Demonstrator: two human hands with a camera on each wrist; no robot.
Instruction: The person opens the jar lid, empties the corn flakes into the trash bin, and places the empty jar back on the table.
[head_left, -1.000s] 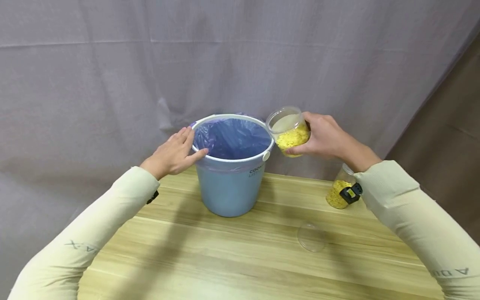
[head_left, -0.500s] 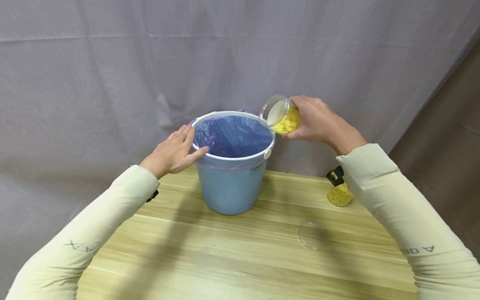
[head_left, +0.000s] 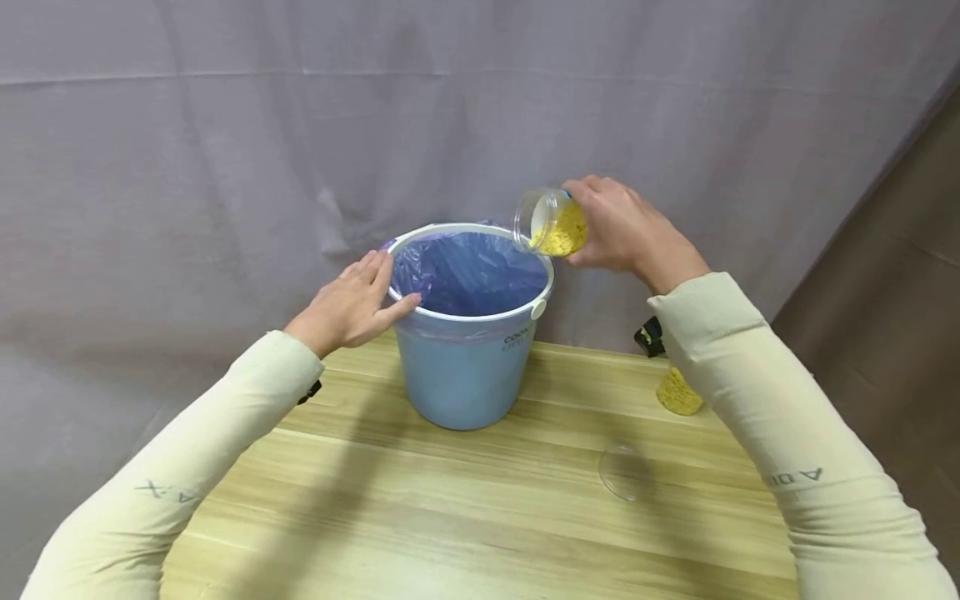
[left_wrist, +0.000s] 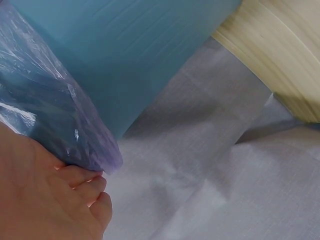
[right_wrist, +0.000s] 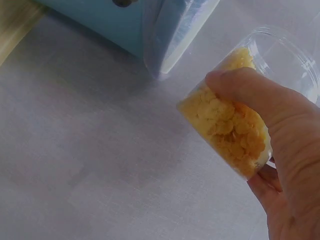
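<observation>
My right hand (head_left: 626, 223) grips a clear plastic jar (head_left: 553, 223) partly filled with yellow flakes. The jar lies tipped to the left, its open mouth over the right rim of a blue trash bin (head_left: 461, 375). In the right wrist view the thumb presses along the jar's side (right_wrist: 225, 117), and the flakes are gathered toward its base. My left hand (head_left: 352, 304) rests on the bin's left rim, fingers extended and thumb reaching over the edge. A thin purple-blue bag (left_wrist: 60, 120) lines the bin; the left wrist view shows it beside the fingertips.
A second container of yellow flakes (head_left: 678, 393) stands on the wooden table (head_left: 450, 508), partly hidden by my right sleeve. A clear round lid (head_left: 626, 473) lies on the table in front of it. A grey curtain (head_left: 225, 150) hangs behind.
My right hand has moved left and up with the jar, tilting it from nearly upright to almost sideways above the bin's rim. The left hand stays on the rim.
</observation>
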